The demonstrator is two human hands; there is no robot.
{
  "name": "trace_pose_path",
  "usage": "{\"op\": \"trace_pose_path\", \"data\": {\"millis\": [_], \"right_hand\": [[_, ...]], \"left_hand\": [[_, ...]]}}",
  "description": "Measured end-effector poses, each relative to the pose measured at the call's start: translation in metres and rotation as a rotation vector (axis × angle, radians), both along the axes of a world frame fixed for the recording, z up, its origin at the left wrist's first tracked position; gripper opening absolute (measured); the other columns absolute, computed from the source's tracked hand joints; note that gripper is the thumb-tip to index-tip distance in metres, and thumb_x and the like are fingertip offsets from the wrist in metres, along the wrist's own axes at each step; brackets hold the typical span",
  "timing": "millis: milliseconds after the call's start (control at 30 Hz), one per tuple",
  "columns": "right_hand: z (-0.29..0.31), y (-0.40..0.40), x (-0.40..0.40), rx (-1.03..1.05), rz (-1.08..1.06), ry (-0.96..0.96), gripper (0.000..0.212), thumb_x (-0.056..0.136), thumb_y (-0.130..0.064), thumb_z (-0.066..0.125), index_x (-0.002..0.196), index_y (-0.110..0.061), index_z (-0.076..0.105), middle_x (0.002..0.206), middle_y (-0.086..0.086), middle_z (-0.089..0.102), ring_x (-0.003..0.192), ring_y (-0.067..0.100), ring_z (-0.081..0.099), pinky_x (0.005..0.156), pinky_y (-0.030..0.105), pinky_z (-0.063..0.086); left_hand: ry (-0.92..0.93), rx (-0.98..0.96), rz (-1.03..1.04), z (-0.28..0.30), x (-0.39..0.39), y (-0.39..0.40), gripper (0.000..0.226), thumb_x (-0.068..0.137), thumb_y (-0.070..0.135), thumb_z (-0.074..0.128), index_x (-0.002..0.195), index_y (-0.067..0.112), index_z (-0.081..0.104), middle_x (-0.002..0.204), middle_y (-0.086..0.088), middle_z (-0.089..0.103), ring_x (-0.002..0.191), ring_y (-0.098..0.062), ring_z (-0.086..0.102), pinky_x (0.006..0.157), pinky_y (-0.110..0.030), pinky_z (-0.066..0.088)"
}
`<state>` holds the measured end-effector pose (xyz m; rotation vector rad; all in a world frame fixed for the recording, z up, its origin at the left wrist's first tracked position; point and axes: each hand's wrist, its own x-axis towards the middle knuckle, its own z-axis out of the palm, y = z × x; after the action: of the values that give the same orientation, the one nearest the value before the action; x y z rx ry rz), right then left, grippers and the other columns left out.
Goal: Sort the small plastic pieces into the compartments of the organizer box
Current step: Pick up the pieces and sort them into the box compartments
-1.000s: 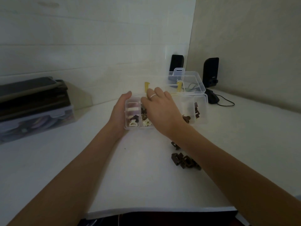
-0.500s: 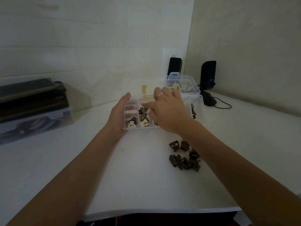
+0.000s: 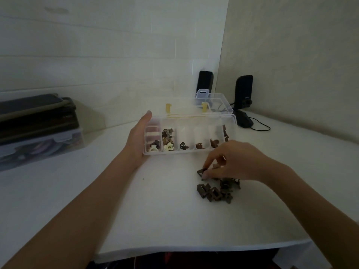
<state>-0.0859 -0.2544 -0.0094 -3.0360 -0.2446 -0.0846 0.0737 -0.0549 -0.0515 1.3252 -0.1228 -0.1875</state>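
A clear plastic organizer box with its lid up sits mid-table. Its compartments hold brown and cream pieces. My left hand cups the box's left end, thumb up along its side. In front of the box lies a pile of small brown plastic pieces. My right hand is over the pile's far edge, thumb and forefinger pinched on one brown piece that still touches the table.
A second clear box stands behind the organizer. Two black speakers and a black mouse with its cable sit in the back right corner. A stack of dark cases on a clear bin fills the left. The table's front edge is near.
My right hand has left the box's compartments and come down toward me onto the brown pile, pinching a piece. The left hand stays on the box.
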Motion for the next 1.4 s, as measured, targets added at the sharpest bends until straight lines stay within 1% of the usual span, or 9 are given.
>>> {"op": "trace_pose_path", "data": {"millis": [167,267,367,633,767,900,1033,1200,1400], "right_hand": [[-0.007,0.002,0.008,0.073,0.047,-0.083,0.021,0.079,-0.049,0.062,0.093,-0.035,0.068,0.065,-0.012,0.052,0.057,0.004,0.046,0.055,0.02,0.038],[-0.005,0.004,0.018,0.325,0.092,-0.221,0.019,0.075,-0.046,0.061,0.086,-0.032,0.068,0.057,-0.01,0.05,0.048,0.004,0.04,0.052,0.023,0.037],[0.007,0.002,0.033,0.492,0.08,-0.4,0.017,0.072,-0.045,0.061,0.083,-0.034,0.066,0.058,-0.009,0.052,0.051,0.004,0.04,0.054,0.024,0.039],[0.023,0.029,0.064,0.461,0.187,-0.508,0.021,0.072,-0.047,0.061,0.081,-0.029,0.065,0.067,-0.008,0.058,0.06,0.011,0.051,0.058,0.036,0.049],[0.02,-0.002,0.067,0.631,0.004,-0.636,0.017,0.082,-0.032,0.061,0.088,-0.016,0.059,0.082,-0.006,0.059,0.069,0.012,0.055,0.06,0.025,0.049],[0.02,-0.056,0.059,0.81,-0.224,-0.715,0.012,0.085,-0.02,0.059,0.083,-0.01,0.052,0.075,0.009,0.058,0.067,0.02,0.052,0.057,0.027,0.046],[0.017,-0.068,0.052,0.635,-0.251,-0.57,0.02,0.084,-0.018,0.064,0.08,-0.003,0.052,0.068,0.024,0.057,0.055,0.014,0.042,0.051,0.021,0.038],[0.01,-0.059,0.055,0.304,-0.251,-0.431,0.017,0.08,-0.029,0.068,0.077,-0.016,0.058,0.055,0.001,0.053,0.048,0.012,0.041,0.051,0.024,0.036],[0.013,-0.045,0.052,0.084,-0.267,-0.402,0.016,0.085,-0.035,0.063,0.1,-0.035,0.07,0.057,-0.014,0.042,0.051,0.004,0.039,0.047,0.023,0.028]], "left_hand": [[0.004,-0.02,-0.02,0.0,0.0,0.0,0.058,0.076,0.063,0.055,0.11,0.016,0.062,0.097,-0.005,0.062,0.064,-0.016,0.06,0.065,-0.03,0.044],[0.003,-0.024,-0.044,-0.001,0.001,0.0,0.066,0.066,0.065,0.057,0.109,0.015,0.063,0.095,-0.005,0.063,0.063,-0.017,0.061,0.065,-0.03,0.047],[-0.004,-0.043,-0.051,-0.003,0.002,0.001,0.057,0.074,0.062,0.056,0.106,0.014,0.063,0.092,-0.005,0.063,0.064,-0.017,0.061,0.064,-0.03,0.049],[0.025,-0.096,-0.043,-0.003,-0.001,0.0,0.071,0.065,0.061,0.061,0.113,0.009,0.062,0.097,-0.009,0.064,0.073,-0.022,0.063,0.072,-0.039,0.05],[-0.01,-0.094,-0.032,-0.004,-0.002,0.0,0.055,0.076,0.057,0.058,0.103,0.009,0.061,0.087,-0.006,0.062,0.056,-0.013,0.062,0.055,-0.026,0.049],[-0.026,-0.092,0.02,-0.006,-0.001,-0.001,0.044,0.085,0.053,0.053,0.096,0.012,0.064,0.086,-0.005,0.063,0.054,-0.012,0.061,0.058,-0.026,0.048],[-0.018,-0.086,0.017,-0.006,0.004,0.001,0.048,0.084,0.056,0.052,0.099,0.013,0.063,0.086,-0.004,0.063,0.056,-0.012,0.061,0.059,-0.026,0.046],[-0.023,-0.085,-0.04,-0.002,0.009,0.007,0.05,0.086,0.055,0.049,0.106,0.01,0.059,0.082,-0.004,0.061,0.051,-0.011,0.06,0.05,-0.021,0.047],[-0.008,-0.073,-0.043,-0.002,0.009,0.011,0.057,0.084,0.059,0.049,0.113,0.011,0.059,0.083,-0.003,0.062,0.052,-0.01,0.06,0.047,-0.019,0.047]]}}
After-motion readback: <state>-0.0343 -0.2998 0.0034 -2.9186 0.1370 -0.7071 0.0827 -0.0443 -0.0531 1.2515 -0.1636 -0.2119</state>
